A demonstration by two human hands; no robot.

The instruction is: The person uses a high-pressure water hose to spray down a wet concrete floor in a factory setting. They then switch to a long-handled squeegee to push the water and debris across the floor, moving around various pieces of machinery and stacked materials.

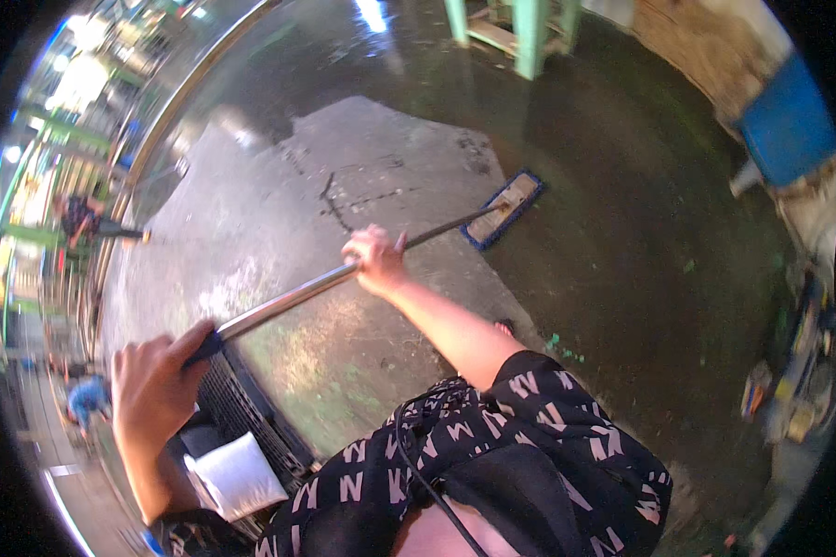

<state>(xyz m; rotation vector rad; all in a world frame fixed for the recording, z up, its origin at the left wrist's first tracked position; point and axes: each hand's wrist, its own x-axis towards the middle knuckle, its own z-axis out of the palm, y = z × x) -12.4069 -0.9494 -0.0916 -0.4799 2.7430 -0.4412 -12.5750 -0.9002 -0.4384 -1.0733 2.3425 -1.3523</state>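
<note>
A flat floor mop (494, 221) with a blue-fringed rectangular head lies on the floor ahead and to the right. Its long metal handle (283, 302) slopes up toward me from the head. My left hand (158, 376) is closed round the dark grip at the handle's upper end. Farther down, about mid-shaft, my right hand (373, 260) wraps round the handle with the arm stretched forward. The mop head rests where pale dry-looking concrete (409, 176) meets darker, wet-looking floor (622, 232).
Below my left hand stands a black slatted crate (251, 404) beside a white packet (237, 476). A green-legged stand (529, 37) is at the far side. A blue container (790, 121) and clutter (794, 371) line the right. Two people (88, 218) are off to the left.
</note>
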